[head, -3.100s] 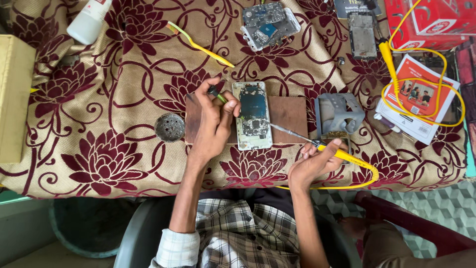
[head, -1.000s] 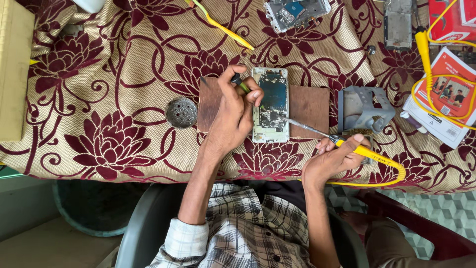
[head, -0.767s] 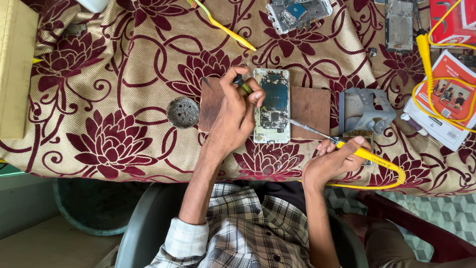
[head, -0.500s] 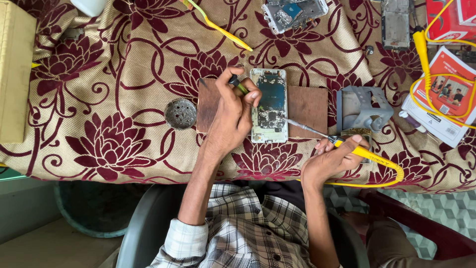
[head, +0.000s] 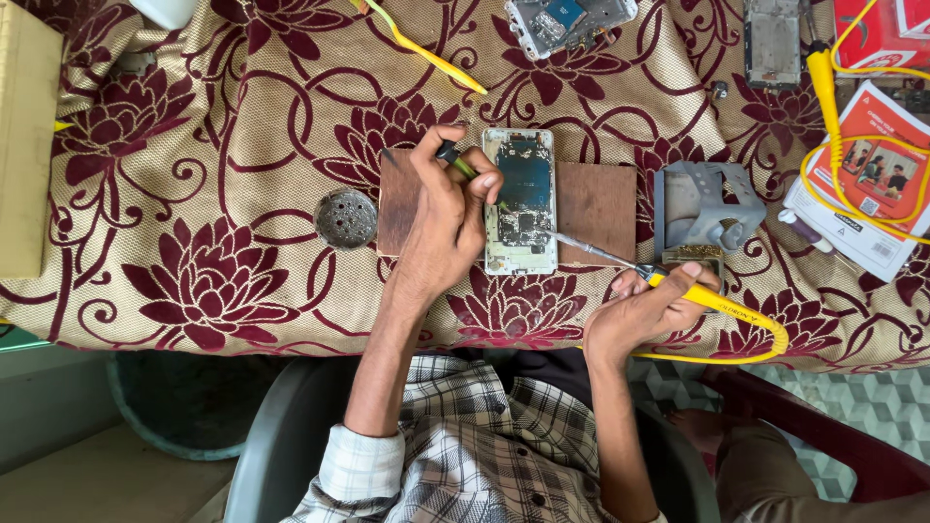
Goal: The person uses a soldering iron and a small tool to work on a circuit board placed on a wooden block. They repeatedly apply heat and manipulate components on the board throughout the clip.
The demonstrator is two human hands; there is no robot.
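Maroon flowers cover the cloth [head: 223,291] draped over the worktop, where an opened phone [head: 520,200] lies on a brown board [head: 601,201], circuit side up. The left hand [head: 448,218] rests beside the phone, its fingers pinched narrow on a small green-tipped tool [head: 455,160] whose lower end is hidden by the palm. The right hand [head: 641,315] grips a yellow soldering iron [head: 678,283], tip touching the phone's lower part. A grey metal stand [head: 705,205] sits just beside the board. Another phone frame [head: 567,19] is cut off at the upper edge.
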